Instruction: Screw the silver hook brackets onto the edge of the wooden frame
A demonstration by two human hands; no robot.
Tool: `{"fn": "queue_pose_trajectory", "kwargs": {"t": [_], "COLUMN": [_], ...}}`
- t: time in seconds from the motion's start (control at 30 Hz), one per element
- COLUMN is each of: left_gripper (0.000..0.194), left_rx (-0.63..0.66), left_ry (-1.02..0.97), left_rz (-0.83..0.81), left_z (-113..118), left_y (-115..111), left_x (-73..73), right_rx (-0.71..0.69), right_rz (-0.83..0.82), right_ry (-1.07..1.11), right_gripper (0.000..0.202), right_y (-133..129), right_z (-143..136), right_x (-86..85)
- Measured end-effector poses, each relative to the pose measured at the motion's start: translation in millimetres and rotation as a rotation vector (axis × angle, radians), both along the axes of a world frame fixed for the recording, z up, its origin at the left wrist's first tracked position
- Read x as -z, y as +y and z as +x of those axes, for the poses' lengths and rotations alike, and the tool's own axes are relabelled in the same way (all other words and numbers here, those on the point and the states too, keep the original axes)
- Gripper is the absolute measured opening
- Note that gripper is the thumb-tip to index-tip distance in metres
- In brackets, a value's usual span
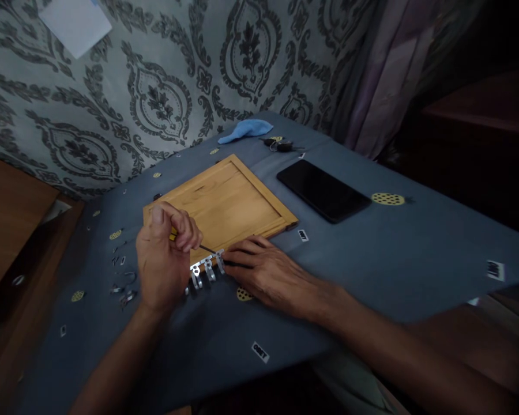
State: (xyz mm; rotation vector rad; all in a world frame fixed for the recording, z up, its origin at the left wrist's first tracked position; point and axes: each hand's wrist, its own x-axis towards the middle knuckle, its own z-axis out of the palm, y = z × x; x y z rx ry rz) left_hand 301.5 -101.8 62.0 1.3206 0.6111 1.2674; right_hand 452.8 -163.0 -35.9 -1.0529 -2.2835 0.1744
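Note:
My left hand is closed round the yellow handle of a screwdriver. The screwdriver's thin shaft points right, its tip at a silver metal hook rail. This rail lies along the near edge of a framed wooden panel, its hooks pointing toward me. With its fingertips, my right hand holds the rail's right end against the panel edge; its thumb is hidden.
Loose metal hooks lie left of my left hand. A black phone is right of the panel. Behind it are keys and a blue cloth. A patterned wall borders the blue-covered table.

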Motion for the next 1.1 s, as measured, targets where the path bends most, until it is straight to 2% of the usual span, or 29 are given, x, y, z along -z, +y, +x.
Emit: {"fn": "queue_pose_trajectory", "kwargs": {"t": [0.23, 0.43, 0.57, 0.7, 0.87, 0.97, 1.07, 1.1], "left_gripper": [0.049, 0.040, 0.039, 0.040, 0.036, 0.032, 0.019, 0.023], "left_rx": [-0.009, -0.040, -0.056, -0.086, -0.123, -0.150, -0.169, -0.170], "left_ry": [0.012, 0.004, 0.002, 0.008, -0.084, -0.067, -0.005, 0.020], "left_rz": [0.018, 0.055, 0.044, -0.028, -0.193, -0.243, -0.321, -0.346], "left_z": [-0.3, -10.6, -18.5, -24.8, -33.1, -43.1, -55.5, -59.3], "left_y": [2.6, 7.3, 14.6, 27.4, 54.9, 75.9, 96.6, 102.8], "left_x": [2.6, -4.1, -1.5, 8.0, 24.7, 35.9, 48.7, 53.1], "right_rx": [-0.008, 0.012, 0.009, 0.028, 0.055, 0.061, 0.057, 0.061], "right_rz": [0.007, 0.042, 0.043, 0.016, 0.033, 0.093, 0.111, 0.104], "right_ry": [0.014, 0.115, 0.118, 0.111, 0.124, 0.140, 0.131, 0.119], "right_gripper": [0.027, 0.023, 0.024, 0.022, 0.022, 0.025, 0.028, 0.030], "right_y": [0.3, 1.4, 0.1, -2.5, -3.7, -2.2, 0.3, 1.3], "right_z": [0.8, -0.1, -0.3, 0.1, 0.1, 0.8, 4.1, 5.9], "right_x": [1.1, 6.8, 5.9, 2.1, -0.6, 1.3, 5.7, 7.7]}}
